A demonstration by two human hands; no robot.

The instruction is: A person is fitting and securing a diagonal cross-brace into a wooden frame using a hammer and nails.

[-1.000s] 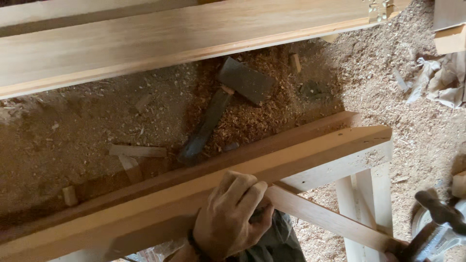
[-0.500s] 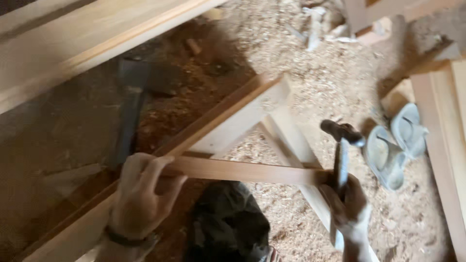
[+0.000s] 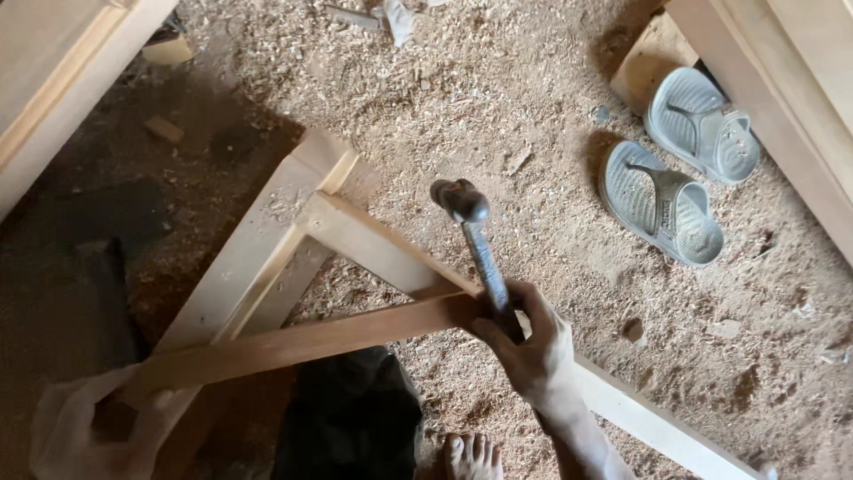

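Nearest the camera, beside a bare foot [image 3: 473, 455], the right hand [image 3: 531, 348] wraps its fingers tightly round a hammer [image 3: 475, 249], head raised beyond a reddish wooden strip [image 3: 311, 342], seemingly poised to strike. That strip lies across a pale wooden frame [image 3: 267, 244] on the sawdust floor [image 3: 498, 98]; the left hand is out of view. Farther off lie two grey sandals [image 3: 680, 169].

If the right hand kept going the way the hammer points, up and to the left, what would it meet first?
Likely the pale wooden frame rail just beyond the right hand; the hammer head hangs near it, though depth is unclear.
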